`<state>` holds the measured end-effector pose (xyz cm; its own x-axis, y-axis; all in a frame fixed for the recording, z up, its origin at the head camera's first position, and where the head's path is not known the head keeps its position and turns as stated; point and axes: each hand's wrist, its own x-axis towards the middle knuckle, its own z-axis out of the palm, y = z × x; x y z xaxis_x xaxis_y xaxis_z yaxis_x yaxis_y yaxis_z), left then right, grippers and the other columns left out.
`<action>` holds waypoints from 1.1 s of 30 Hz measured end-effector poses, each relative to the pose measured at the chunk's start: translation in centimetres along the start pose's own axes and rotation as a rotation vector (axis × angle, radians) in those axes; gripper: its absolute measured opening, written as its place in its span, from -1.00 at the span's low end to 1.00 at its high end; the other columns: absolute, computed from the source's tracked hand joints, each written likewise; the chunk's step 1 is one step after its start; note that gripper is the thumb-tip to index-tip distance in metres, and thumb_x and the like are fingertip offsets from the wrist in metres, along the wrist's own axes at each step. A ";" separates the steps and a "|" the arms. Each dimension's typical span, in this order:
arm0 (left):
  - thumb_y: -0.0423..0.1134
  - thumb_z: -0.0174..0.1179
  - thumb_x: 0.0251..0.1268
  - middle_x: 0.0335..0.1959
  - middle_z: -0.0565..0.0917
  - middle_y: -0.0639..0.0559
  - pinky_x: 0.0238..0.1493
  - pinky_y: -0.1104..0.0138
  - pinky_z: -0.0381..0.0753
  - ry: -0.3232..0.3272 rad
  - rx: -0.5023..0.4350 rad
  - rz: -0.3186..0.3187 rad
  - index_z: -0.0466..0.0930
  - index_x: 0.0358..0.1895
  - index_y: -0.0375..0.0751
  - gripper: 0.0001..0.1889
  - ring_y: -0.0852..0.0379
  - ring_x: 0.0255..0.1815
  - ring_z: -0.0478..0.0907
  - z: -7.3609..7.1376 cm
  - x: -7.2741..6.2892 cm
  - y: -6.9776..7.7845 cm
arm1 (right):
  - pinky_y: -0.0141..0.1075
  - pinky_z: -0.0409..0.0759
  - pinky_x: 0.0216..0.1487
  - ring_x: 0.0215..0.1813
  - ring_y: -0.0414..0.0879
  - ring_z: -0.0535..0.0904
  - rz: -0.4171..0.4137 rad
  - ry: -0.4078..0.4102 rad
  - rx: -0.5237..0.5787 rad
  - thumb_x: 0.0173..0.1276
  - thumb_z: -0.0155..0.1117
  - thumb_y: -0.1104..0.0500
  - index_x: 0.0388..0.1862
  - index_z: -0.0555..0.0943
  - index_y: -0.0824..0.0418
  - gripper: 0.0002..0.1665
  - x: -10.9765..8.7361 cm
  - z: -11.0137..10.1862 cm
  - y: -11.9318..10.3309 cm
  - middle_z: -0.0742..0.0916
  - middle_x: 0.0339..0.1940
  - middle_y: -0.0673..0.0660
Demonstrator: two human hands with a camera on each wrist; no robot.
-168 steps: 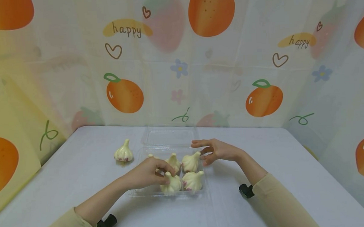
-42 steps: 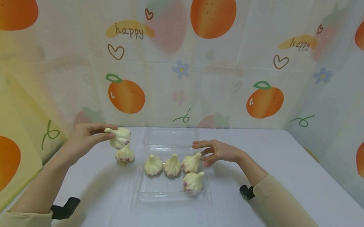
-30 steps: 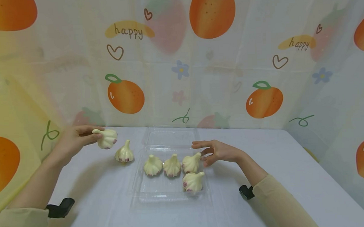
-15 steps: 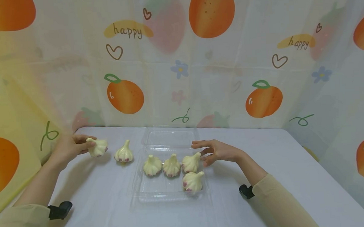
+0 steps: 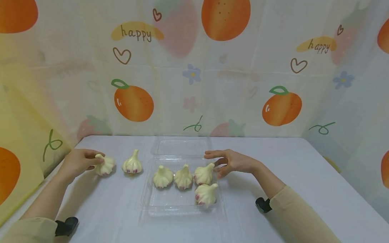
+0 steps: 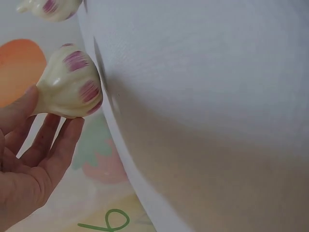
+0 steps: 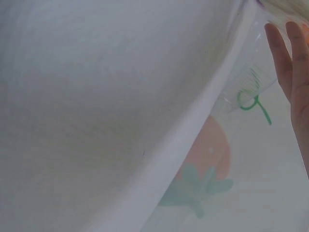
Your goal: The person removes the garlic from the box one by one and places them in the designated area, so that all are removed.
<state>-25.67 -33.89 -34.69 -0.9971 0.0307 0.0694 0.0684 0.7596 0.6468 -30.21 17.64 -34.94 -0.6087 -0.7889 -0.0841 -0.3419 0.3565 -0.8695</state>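
At the table's left side my left hand pinches a garlic bulb by its neck, thumb on top and fingers beneath. The left wrist view shows this bulb's purple-streaked base tilted toward the white tabletop, right at its surface. A second garlic bulb stands upright just to the right. The clear plastic box holds several more bulbs: three in the back row and one garlic bulb at front right. My right hand, fingers loosely bent and holding nothing, hovers at the box's right wall beside the back-right bulb.
The box's clear lid lies folded back behind it. A white cloth covers the table, and a fruit-printed curtain hangs along its back edge. Black wrist cameras sit on both sleeves.
My left hand took a garlic bulb from the box's front row, carried it left past the standing bulb, and lowered it to the table. My right hand has stayed in place.
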 end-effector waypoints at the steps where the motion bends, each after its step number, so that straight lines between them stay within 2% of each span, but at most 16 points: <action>1: -0.13 0.26 0.32 -0.03 0.74 -0.30 -0.23 0.39 0.69 0.000 0.004 0.000 0.61 0.10 -0.46 -0.55 0.51 -0.33 0.56 0.0 0.0 0.0 | 0.11 0.40 0.44 0.42 0.25 0.41 0.001 0.000 -0.001 0.21 0.34 0.31 0.52 0.23 0.31 -0.11 0.0 0.0 0.0 0.13 0.64 0.26; 9: -0.11 0.27 0.30 -0.01 0.73 -0.34 -0.30 0.43 0.63 0.003 0.040 0.009 0.62 0.09 -0.44 -0.55 0.33 -0.28 0.62 0.3 0.2 0.0 | 0.10 0.42 0.42 0.42 0.25 0.41 0.002 -0.002 -0.001 0.22 0.33 0.32 0.52 0.22 0.31 -0.11 0.0 0.0 0.0 0.13 0.65 0.25; 16: -0.09 0.26 0.31 0.01 0.71 -0.36 -0.33 0.38 0.56 0.010 0.086 0.017 0.63 0.10 -0.40 -0.55 0.18 -0.29 0.63 0.6 0.1 0.2 | 0.08 0.43 0.42 0.42 0.25 0.42 -0.006 0.000 -0.008 0.22 0.32 0.35 0.52 0.22 0.32 -0.12 0.0 0.0 0.0 0.13 0.64 0.27; 25: -0.10 0.25 0.32 0.04 0.68 -0.42 -0.34 0.36 0.57 0.019 0.112 0.034 0.61 0.11 -0.44 -0.53 0.17 -0.23 0.63 0.7 0.2 0.2 | 0.09 0.43 0.42 0.43 0.25 0.42 -0.013 -0.002 -0.017 0.21 0.36 0.30 0.52 0.23 0.32 -0.10 0.0 0.0 0.1 0.14 0.64 0.27; 33: -0.07 0.24 0.34 0.11 0.61 -0.51 -0.32 0.33 0.58 0.013 0.111 0.042 0.58 0.13 -0.45 -0.50 -0.24 -0.06 0.68 0.6 0.2 0.2 | 0.10 0.41 0.43 0.42 0.25 0.42 -0.013 -0.004 -0.017 0.21 0.37 0.27 0.52 0.23 0.31 -0.09 0.0 0.0 0.2 0.14 0.64 0.26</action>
<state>-25.88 -33.30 -35.01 -0.9929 0.0557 0.1050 0.1049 0.8253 0.5548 -30.31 17.70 -35.09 -0.6015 -0.7954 -0.0748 -0.3616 0.3545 -0.8623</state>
